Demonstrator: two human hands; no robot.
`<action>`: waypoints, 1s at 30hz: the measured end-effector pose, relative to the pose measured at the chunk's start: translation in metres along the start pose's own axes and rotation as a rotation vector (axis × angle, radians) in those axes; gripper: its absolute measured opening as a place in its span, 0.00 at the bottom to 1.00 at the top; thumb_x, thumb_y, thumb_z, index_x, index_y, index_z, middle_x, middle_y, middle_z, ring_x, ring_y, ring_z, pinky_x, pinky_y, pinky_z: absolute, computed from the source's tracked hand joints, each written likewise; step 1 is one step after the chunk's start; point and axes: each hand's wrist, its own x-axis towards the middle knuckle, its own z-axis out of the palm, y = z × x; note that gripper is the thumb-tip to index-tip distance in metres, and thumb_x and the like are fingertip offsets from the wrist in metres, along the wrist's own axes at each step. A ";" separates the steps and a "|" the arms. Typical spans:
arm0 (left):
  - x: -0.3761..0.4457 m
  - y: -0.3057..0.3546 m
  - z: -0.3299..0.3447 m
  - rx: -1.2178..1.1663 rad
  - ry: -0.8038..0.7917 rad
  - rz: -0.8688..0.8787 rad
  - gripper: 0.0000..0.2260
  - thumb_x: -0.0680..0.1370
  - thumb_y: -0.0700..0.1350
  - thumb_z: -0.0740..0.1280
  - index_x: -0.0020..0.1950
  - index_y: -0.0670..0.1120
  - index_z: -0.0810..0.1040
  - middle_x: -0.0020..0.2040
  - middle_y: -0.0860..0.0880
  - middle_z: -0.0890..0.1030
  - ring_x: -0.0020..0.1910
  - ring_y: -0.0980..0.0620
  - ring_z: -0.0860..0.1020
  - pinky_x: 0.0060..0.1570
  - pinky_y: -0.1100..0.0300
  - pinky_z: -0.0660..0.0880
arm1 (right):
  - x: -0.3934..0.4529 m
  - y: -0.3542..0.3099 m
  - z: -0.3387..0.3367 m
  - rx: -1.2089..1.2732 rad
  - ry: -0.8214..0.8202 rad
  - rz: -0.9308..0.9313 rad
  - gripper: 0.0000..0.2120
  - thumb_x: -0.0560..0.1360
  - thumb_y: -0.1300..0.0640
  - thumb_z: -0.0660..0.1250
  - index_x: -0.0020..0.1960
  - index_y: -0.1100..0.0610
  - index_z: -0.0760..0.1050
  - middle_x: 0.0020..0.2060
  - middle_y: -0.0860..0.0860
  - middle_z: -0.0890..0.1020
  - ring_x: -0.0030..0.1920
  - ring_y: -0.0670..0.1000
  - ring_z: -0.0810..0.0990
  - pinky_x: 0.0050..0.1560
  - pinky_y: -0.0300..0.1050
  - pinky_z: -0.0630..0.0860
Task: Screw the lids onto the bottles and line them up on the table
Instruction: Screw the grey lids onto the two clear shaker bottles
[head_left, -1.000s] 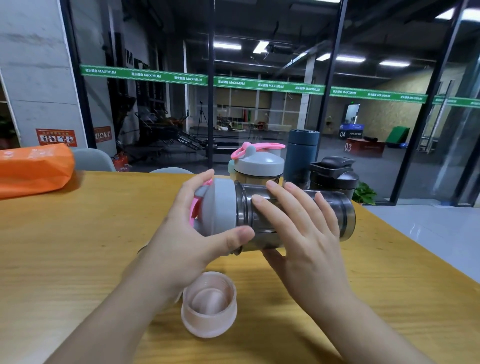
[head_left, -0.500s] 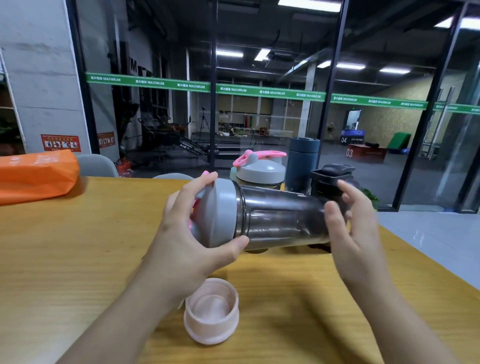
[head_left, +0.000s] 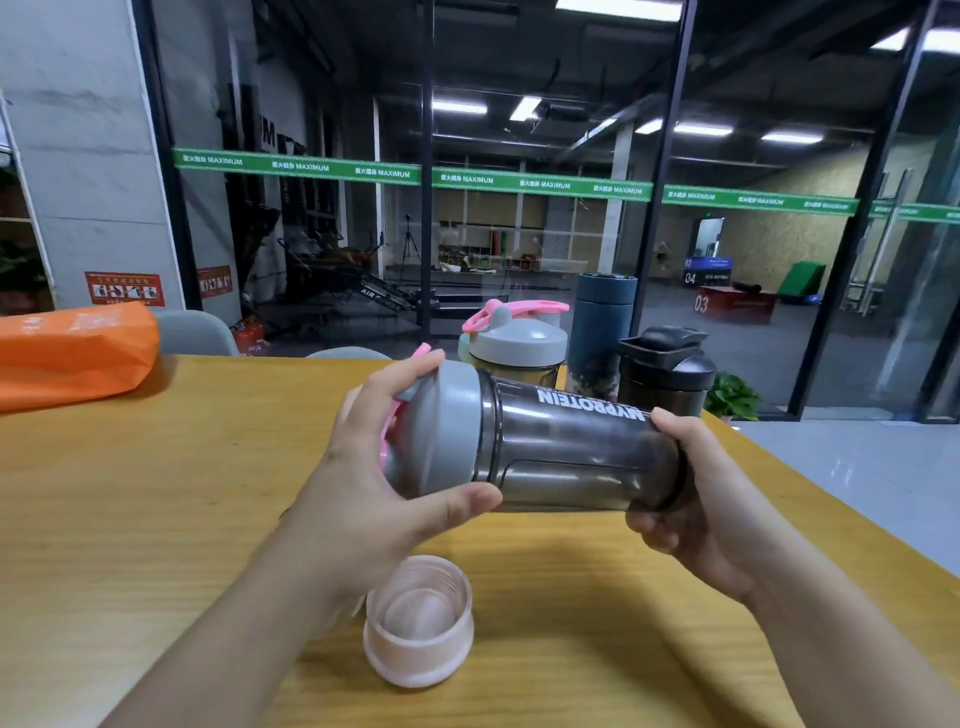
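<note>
A smoky transparent shaker bottle (head_left: 566, 452) lies sideways in the air above the wooden table (head_left: 130, 519). Its grey lid (head_left: 449, 428) with a pink flip tab points left. My left hand (head_left: 384, 483) grips the lid, thumb under it and fingers over the top. My right hand (head_left: 691, 493) cups and grips the bottle's base. Below, a pale pink cap-like cup (head_left: 418, 621) sits open side up on the table. At the back stand a grey-lidded shaker with a pink handle (head_left: 517, 340), a dark blue bottle (head_left: 602, 322) and a black shaker (head_left: 667, 369), all with lids on.
An orange bag (head_left: 72, 348) lies at the table's far left. Grey chair backs (head_left: 195, 332) show behind the far edge. The table's right edge (head_left: 831, 499) runs diagonally, with grey floor beyond. A glass wall stands behind the table.
My right hand slid from the bottle's middle to its base and now grips it. The bottle rose slightly and turned, so its white lettering faces up.
</note>
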 end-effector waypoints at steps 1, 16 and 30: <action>0.000 0.000 0.001 -0.046 0.025 -0.011 0.38 0.54 0.59 0.80 0.60 0.74 0.67 0.64 0.62 0.71 0.61 0.66 0.73 0.50 0.74 0.72 | 0.001 0.001 0.001 0.017 0.003 -0.033 0.15 0.76 0.45 0.59 0.45 0.56 0.77 0.31 0.54 0.75 0.23 0.50 0.67 0.18 0.35 0.61; 0.001 -0.001 0.002 -0.125 0.035 -0.082 0.38 0.51 0.62 0.79 0.58 0.74 0.68 0.65 0.60 0.72 0.59 0.66 0.74 0.49 0.73 0.73 | 0.002 0.010 0.005 -0.044 0.048 -0.283 0.08 0.77 0.51 0.57 0.48 0.56 0.70 0.30 0.50 0.78 0.22 0.48 0.70 0.22 0.39 0.62; -0.003 0.003 0.001 -0.266 -0.001 -0.158 0.40 0.54 0.63 0.79 0.65 0.66 0.69 0.61 0.58 0.77 0.58 0.52 0.79 0.48 0.53 0.80 | 0.010 0.018 0.003 -0.003 0.002 -0.384 0.13 0.68 0.49 0.57 0.50 0.54 0.70 0.30 0.49 0.77 0.24 0.47 0.70 0.22 0.39 0.64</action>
